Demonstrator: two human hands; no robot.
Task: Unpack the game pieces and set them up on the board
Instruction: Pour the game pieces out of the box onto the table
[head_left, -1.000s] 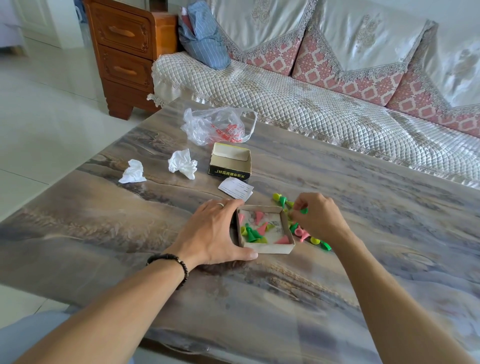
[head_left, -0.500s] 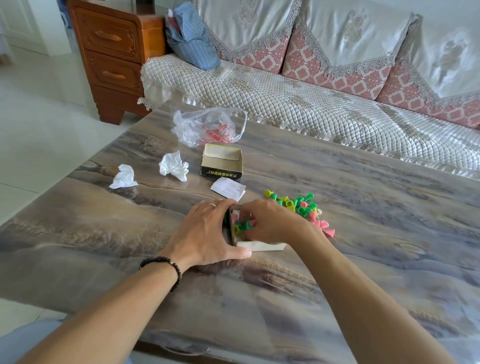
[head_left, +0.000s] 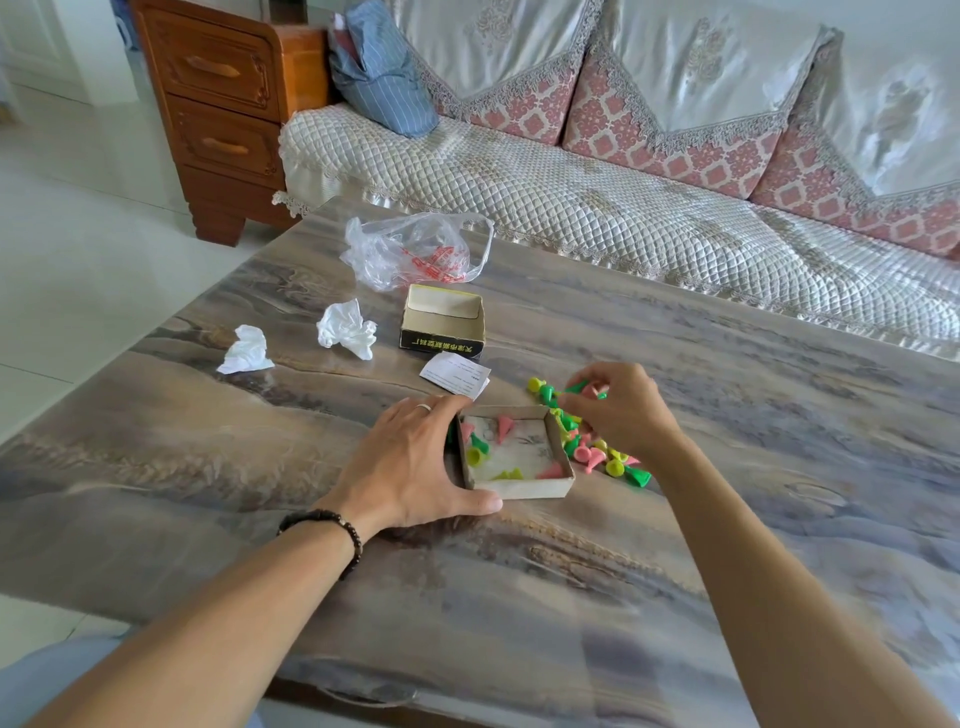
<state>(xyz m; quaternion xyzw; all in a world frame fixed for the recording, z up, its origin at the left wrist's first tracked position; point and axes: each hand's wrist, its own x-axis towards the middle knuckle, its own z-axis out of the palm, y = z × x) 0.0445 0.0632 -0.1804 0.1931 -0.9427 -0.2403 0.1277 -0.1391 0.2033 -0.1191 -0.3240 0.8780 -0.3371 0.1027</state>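
Note:
A small open cardboard box tray (head_left: 519, 488) lies on the marbled table (head_left: 519, 597) with several pink, green and yellow cone game pieces (head_left: 504, 428) inside. My left hand (head_left: 410, 462) rests against the tray's left side, thumb along its front edge. A pile of the same coloured pieces (head_left: 608, 460) lies just right of the tray. My right hand (head_left: 621, 408) hovers over that pile, fingers pinched on a few green and pink pieces (head_left: 584, 388).
The box's other half (head_left: 442, 323) stands open behind the tray, with a folded paper slip (head_left: 454, 374) in front of it. Two crumpled tissues (head_left: 347, 330) and a clear plastic bag (head_left: 415, 252) lie farther left. A sofa (head_left: 623, 197) borders the table's far edge.
My right hand was inside the tray half a second ago; it has lifted out to the right with a few pieces. The left hand kept holding the tray.

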